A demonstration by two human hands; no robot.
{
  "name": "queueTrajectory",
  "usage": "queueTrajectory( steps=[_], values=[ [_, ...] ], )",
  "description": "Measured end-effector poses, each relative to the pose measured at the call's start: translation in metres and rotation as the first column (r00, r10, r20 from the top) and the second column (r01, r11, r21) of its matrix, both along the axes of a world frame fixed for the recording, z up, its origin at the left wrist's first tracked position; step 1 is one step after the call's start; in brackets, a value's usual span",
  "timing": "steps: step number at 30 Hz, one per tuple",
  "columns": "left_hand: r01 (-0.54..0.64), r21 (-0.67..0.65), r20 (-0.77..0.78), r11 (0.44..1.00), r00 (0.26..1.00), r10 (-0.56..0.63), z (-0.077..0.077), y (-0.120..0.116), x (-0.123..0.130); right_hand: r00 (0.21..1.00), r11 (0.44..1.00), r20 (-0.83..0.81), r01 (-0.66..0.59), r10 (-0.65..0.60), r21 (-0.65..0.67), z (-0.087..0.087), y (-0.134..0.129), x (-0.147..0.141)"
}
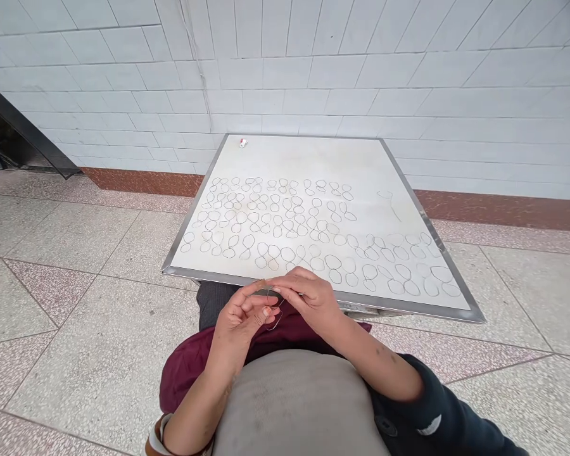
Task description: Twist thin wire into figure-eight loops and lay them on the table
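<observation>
In front of me lies a white board with a metal rim (308, 158), tilted up from my lap. Several rows of thin dark wire loops (270, 221) cover its middle and front. Close to the board's front edge, my right hand (308, 301) pinches a small wire loop (274, 313) between thumb and fingers. My left hand (240, 320) is curled against the same loop from the other side, its fingertips on the wire. At the far right of the board lies a faint loop with a straight tail (388, 204). A small red-and-white object (243, 143) sits at the back left corner.
A maroon cloth (247, 342) and a grey apron (297, 405) lie across my lap under my forearms. Behind the board rises a white tiled wall (285, 82) with a reddish skirting. Speckled floor tiles (76, 253) spread on both sides. A dark angled frame (23, 126) stands at the far left.
</observation>
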State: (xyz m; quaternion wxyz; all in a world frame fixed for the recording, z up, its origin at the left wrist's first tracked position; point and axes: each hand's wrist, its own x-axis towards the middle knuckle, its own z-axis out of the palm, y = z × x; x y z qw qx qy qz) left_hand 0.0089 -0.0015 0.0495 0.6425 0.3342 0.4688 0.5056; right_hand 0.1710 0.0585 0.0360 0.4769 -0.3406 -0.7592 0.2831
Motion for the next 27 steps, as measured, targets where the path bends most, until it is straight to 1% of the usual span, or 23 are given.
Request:
queueTrajectory(
  steps=[2,4,7,9,10,11,12,13,15,16,17,18,19,21,23,24,27],
  values=[
    [-0.053,0.031,-0.066,0.998,0.996,0.055,-0.0003,-0.0003,0.0005,1.000,1.000,0.024,0.008,-0.008,0.011,-0.0006,-0.0001,-0.0005],
    [-0.102,0.062,-0.098,0.993,0.989,0.107,-0.0011,0.0000,0.0007,0.999,1.000,0.049,0.015,-0.015,0.002,-0.0015,0.0001,-0.0006],
    [-0.125,0.079,-0.104,0.989,0.986,0.133,-0.0029,0.0015,0.0013,0.997,0.999,0.076,0.020,-0.016,-0.044,-0.0026,0.0005,-0.0006],
    [-0.119,0.080,-0.099,0.990,0.987,0.126,-0.0039,0.0025,0.0018,0.998,0.993,0.057,-0.001,0.008,-0.117,-0.0019,0.0008,-0.0009],
    [-0.113,0.081,-0.095,0.990,0.988,0.121,-0.0043,0.0027,0.0019,0.999,0.982,0.028,-0.024,0.030,-0.185,-0.0012,0.0008,-0.0010],
    [-0.108,0.080,-0.087,0.991,0.990,0.115,-0.0046,0.0027,0.0019,0.999,0.960,-0.014,-0.054,0.052,-0.274,-0.0005,0.0008,-0.0011],
    [-0.104,0.077,-0.076,0.992,0.991,0.110,-0.0047,0.0025,0.0017,0.995,0.922,-0.071,-0.097,0.076,-0.374,0.0002,0.0008,-0.0009],
    [-0.103,0.072,-0.061,0.992,0.992,0.107,-0.0047,0.0022,0.0012,0.986,0.867,-0.135,-0.153,0.100,-0.473,0.0005,0.0008,-0.0005],
    [-0.109,0.048,-0.025,0.993,0.994,0.111,-0.0042,0.0014,-0.0002,0.949,0.730,-0.276,-0.296,0.152,-0.616,-0.0003,0.0006,0.0009],
    [-0.112,0.030,-0.006,0.993,0.994,0.113,-0.0037,0.0011,-0.0010,0.924,0.668,-0.341,-0.366,0.176,-0.648,-0.0014,0.0005,0.0019],
    [-0.115,0.011,0.013,0.993,0.993,0.115,-0.0033,0.0010,-0.0018,0.896,0.617,-0.398,-0.428,0.196,-0.660,-0.0029,0.0003,0.0029],
    [-0.117,-0.009,0.031,0.993,0.993,0.117,-0.0029,0.0012,-0.0026,0.871,0.582,-0.445,-0.477,0.209,-0.659,-0.0044,0.0001,0.0038],
    [-0.115,-0.028,0.049,0.993,0.992,0.117,-0.0025,0.0015,-0.0032,0.851,0.563,-0.479,-0.508,0.213,-0.651,-0.0057,-0.0001,0.0046],
    [-0.111,-0.051,0.079,0.993,0.990,0.115,-0.0024,0.0025,-0.0038,0.835,0.559,-0.508,-0.529,0.211,-0.638,-0.0069,-0.0009,0.0054],
    [-0.105,-0.055,0.101,0.993,0.989,0.110,-0.0028,0.0034,-0.0039,0.846,0.582,-0.490,-0.511,0.211,-0.632,-0.0065,-0.0023,0.0049],
    [-0.101,-0.053,0.108,0.993,0.988,0.106,-0.0030,0.0038,-0.0037,0.860,0.608,-0.465,-0.489,0.212,-0.626,-0.0060,-0.0032,0.0043],
    [-0.096,-0.050,0.117,0.994,0.988,0.101,-0.0028,0.0041,-0.0033,0.907,0.710,-0.368,-0.396,0.205,-0.582,-0.0045,-0.0070,0.0016]
  ],
)
